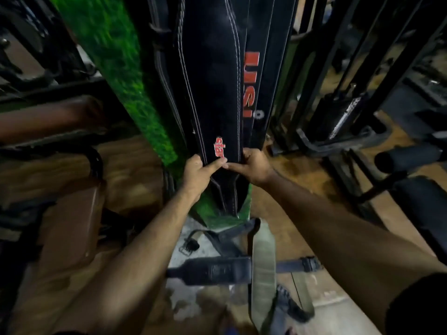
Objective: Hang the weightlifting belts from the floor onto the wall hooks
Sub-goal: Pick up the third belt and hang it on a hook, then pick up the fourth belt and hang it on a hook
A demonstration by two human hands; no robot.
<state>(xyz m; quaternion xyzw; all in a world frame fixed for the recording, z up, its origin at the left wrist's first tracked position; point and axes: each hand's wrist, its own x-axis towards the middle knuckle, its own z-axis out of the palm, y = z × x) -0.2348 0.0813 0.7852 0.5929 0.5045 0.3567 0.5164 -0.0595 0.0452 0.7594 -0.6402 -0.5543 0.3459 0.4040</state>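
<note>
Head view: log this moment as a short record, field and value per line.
setting: gym floor beside a green-covered wall, machines on both sides
hanging belt: black stitched belt with a red logo patch, hanging against the wall
second hanging belt: black belt with red lettering, just right of the first
left hand: grips the stitched belt's lower left edge
right hand: grips its lower right edge
floor: black belt lying flat, olive belt across it
hooks: out of frame
</note>
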